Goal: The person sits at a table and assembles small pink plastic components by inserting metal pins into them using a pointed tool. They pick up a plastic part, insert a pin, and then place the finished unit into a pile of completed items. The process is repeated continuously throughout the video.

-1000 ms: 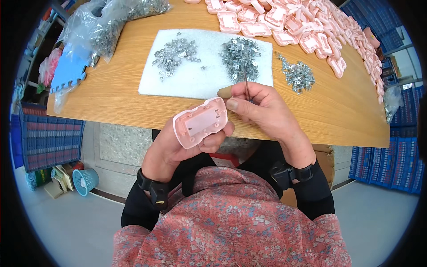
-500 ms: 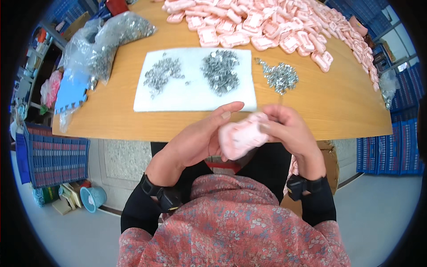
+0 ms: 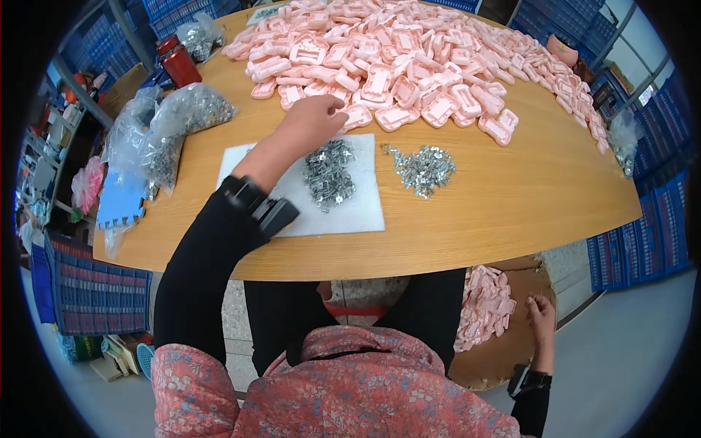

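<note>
My left hand (image 3: 312, 123) reaches across the table to the near edge of a heap of pink plastic casings (image 3: 409, 51). Its fingers bend down beside one pink casing (image 3: 355, 117); the fingertips are partly hidden, so I cannot see whether they grip it. Low on the right, my right hand (image 3: 542, 318) hangs at the side of a cardboard box (image 3: 485, 371) with fingers loosely bent and apart, nothing visible in them. Pink casings (image 3: 485, 310) fill part of that box. Under my left forearm lies a white foam sheet (image 3: 365, 215) bearing small metal pieces (image 3: 328, 175).
Another pile of metal pieces (image 3: 425, 170) lies right of the sheet. Clear plastic bags (image 3: 164, 135) of metal parts, a blue foam mat (image 3: 120, 201) and a red jar (image 3: 179, 62) stand along the left. Blue crates (image 3: 95, 281) are stacked beside the table.
Both hands were together holding a pink casing over the table's front edge. My left hand has moved forward to the heap; my right has dropped to the box without the casing. The view has shifted.
</note>
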{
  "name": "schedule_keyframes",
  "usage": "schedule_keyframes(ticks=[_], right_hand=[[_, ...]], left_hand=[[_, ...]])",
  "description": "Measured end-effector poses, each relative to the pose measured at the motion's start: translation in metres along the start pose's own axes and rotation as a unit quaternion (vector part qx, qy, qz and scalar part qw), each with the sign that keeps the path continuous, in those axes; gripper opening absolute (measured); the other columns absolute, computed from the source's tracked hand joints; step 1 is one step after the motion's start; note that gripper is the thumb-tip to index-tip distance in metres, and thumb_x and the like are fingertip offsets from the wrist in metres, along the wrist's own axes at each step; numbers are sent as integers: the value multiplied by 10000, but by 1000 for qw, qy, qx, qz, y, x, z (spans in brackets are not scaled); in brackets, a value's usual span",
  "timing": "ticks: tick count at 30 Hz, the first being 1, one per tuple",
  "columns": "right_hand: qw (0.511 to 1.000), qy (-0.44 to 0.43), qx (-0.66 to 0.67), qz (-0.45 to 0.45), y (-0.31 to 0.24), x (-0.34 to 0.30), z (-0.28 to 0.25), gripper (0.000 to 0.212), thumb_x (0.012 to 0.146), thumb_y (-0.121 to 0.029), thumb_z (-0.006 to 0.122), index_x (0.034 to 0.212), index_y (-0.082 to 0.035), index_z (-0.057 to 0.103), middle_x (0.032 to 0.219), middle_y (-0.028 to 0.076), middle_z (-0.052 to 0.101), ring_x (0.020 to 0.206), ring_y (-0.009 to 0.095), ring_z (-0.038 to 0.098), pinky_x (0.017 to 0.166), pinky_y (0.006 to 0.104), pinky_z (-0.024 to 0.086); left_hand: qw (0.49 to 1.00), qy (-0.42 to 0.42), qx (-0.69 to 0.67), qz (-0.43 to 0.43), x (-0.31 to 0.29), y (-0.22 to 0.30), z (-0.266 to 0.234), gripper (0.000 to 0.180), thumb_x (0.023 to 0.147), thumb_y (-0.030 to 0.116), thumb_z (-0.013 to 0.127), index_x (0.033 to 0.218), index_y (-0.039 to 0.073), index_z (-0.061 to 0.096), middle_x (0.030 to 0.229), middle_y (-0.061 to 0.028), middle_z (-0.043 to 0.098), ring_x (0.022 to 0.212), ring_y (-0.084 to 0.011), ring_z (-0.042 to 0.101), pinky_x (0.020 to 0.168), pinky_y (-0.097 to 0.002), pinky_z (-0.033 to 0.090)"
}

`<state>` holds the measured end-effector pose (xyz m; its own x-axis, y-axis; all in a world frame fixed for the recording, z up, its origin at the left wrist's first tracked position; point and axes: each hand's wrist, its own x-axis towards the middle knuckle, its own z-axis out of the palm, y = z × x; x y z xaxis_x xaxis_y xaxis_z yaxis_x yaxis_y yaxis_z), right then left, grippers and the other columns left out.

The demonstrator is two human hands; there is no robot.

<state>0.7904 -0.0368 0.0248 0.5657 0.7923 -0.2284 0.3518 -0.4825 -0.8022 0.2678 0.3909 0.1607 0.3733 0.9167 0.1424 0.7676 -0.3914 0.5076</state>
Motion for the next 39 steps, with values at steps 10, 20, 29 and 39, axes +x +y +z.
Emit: schedule_keyframes(ticks=[10,20,29,39], right_hand=[[990,-77,110,-40,-94,-16,68,213,946,-124,658,1092,32,662,849,-20,632,679,32,508,598,193,416],[975,-174,128,-58,-108,-23,93,171,925,-80,672,1067,15,675,834,-60,580,751,25,490,669,185,406],[967,-218,94,-89,-120,-34,122,205,937,-116,641,1088,20,671,917,-29,642,827,42,529,753,205,442],[929,-324,76,-163,-126,-59,172,230,968,-201,626,1039,5,699,846,-12,685,744,55,542,700,237,472]], left_hand=[[971,-142,190,-42,71,18,21,542,668,327,768,1102,12,692,1010,-190,714,919,-310,696,811,-369,554],[966,-41,256,19,64,19,21,475,782,427,656,961,-9,710,1012,-231,694,923,-358,680,820,-419,547],[990,87,-48,97,27,62,-37,215,894,110,531,683,85,504,598,45,431,528,-69,405,459,-280,309],[936,232,-264,-17,-228,76,-35,393,968,255,587,1268,1,570,987,-128,666,910,-207,664,793,-302,540]])
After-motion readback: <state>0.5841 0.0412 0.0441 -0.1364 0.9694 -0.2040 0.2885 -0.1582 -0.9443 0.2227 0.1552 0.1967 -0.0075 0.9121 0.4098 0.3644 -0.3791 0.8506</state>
